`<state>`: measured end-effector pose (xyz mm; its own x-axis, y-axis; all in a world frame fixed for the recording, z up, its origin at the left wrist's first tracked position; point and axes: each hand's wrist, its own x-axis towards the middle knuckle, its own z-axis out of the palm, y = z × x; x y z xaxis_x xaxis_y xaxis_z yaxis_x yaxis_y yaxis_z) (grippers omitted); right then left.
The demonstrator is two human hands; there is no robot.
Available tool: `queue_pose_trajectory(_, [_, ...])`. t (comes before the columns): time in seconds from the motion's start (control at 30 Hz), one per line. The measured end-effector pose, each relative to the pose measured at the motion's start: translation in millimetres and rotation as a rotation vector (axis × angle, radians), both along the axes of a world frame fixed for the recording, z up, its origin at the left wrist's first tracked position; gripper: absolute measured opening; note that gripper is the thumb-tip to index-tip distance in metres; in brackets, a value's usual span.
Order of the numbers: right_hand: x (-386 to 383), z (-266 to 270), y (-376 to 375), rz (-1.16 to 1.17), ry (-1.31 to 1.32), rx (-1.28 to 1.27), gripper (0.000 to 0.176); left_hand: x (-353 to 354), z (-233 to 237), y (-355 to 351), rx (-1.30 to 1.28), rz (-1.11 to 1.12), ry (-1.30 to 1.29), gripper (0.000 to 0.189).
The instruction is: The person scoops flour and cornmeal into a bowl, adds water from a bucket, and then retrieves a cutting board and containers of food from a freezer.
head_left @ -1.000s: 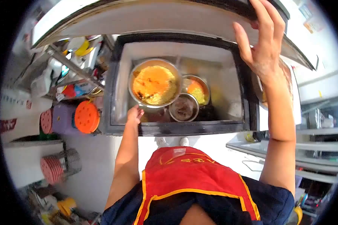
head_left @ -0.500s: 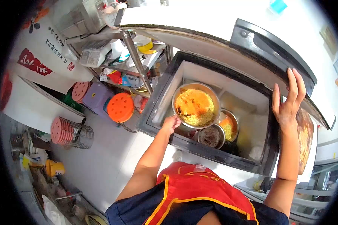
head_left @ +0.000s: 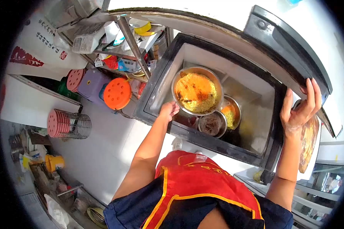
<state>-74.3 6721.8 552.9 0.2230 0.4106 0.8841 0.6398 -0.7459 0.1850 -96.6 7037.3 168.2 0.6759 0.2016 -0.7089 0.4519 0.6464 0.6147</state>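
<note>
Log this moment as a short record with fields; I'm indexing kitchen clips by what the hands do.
Left hand: grips rim of large bowl of yellow rice
Right hand: fingers extended against raised freezer lid
Freezer: chest type, open
Also inside: small bowl, dark contents; third bowl, yellow-orange food

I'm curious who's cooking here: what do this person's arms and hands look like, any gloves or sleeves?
No gloves: the left hand and right hand are bare, with no watch, ring or bracelet showing. Both arms are bare up to short dark navy sleeves. Over the shirt sits a red apron edged with yellow-orange trim.
</note>
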Motion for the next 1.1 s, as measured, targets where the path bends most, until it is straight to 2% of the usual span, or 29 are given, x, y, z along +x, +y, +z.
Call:
queue_pose_trajectory(0.1, [0.4, -7.1, 3.2, 0.075, 0.039, 0.085, 0.05, -0.2, -1.0, 1.3, -0.016, 0.006, 0.014, 0.018])
queue_pose_trajectory(0.23, [-7.8, -20.4, 2.4, 0.168, 0.023, 0.08, 0.048, 5.7, -16.4, 10.2, -0.026, -0.036, 0.022, 0.022])
queue_pose_trajectory(0.3, [-12.8, -35.9, 2.5, 0.212, 0.047, 0.06, 0.047, 8.6, -18.6, 11.2, -0.026, -0.017, 0.031, 0.024])
queue_pose_trajectory(0.37, [-17.3, -49.5, 8.5, 0.248, 0.123, -0.077, 0.045, 12.7, -30.4, 14.4, -0.029, 0.009, 0.044, 0.024])
queue_pose_trajectory(0.43, [-15.8, -70.5, 17.8, 0.241, 0.349, -0.173, 0.045, 15.6, -37.2, 17.1, -0.047, 0.034, 0.049, 0.025])
queue_pose_trajectory(0.57, [-1.0, -124.6, 37.7, 0.104, 0.797, -0.177, 0.051, 19.6, -30.9, 19.8, -0.046, 0.081, 0.122, 0.03])
queue_pose_trajectory(0.67, [11.3, -176.0, 31.0, 0.009, 0.942, -0.189, 0.05, 22.6, -34.6, 22.1, -0.075, 0.113, 0.152, 0.041])
queue_pose_trajectory(0.77, [24.8, -228.0, 15.7, -0.062, 1.236, -0.022, 0.049, 30.3, -29.0, 25.4, -0.097, 0.155, 0.226, 0.043])
queue_pose_trajectory(0.8, [29.1, -242.9, 9.7, -0.155, 1.373, 0.012, 0.047, 33.7, -27.5, 27.0, -0.119, 0.169, 0.227, 0.043])
queue_pose_trajectory(0.83, [37.1, -267.5, -2.9, -0.186, 1.46, 0.104, 0.046, 40.7, -71.7, 34.4, -0.195, 0.131, 0.144, 0.049])
queue_pose_trajectory(0.87, [46.5, -296.0, -17.4, -0.22, 1.543, 0.195, 0.045, 47.3, -101.0, 42.8, 0.031, -0.11, 0.08, 0.052])
queue_pose_trajectory(0.93, [51.6, -306.8, -17.5, -0.386, 1.731, 0.328, 0.041, 39.8, -87.1, 39.7, 0.091, -0.149, 0.076, 0.057])
queue_pose_trajectory(1.0, [70.3, -355.8, -47.5, -0.384, 1.875, 0.458, 0.038, 51.7, -42.5, 31.3, -0.219, 0.326, 0.22, 0.061])
queue_pose_trajectory(1.03, [81.9, -376.5, -58.9, -0.378, 1.939, 0.528, 0.037, 55.4, -38.1, 32.2, -0.237, 0.333, 0.213, 0.061])
queue_pose_trajectory(1.07, [83.7, -387.3, -54.2, -0.464, 1.878, 0.547, 0.025, 59.2, -42.7, 29.9, -0.241, 0.357, 0.215, 0.059])
queue_pose_trajectory(1.1, [92.7, -413.5, -68.5, -0.49, 1.919, 0.536, 0.021, 61.9, -51.9, 27.3, -0.202, 0.352, 0.217, 0.056])
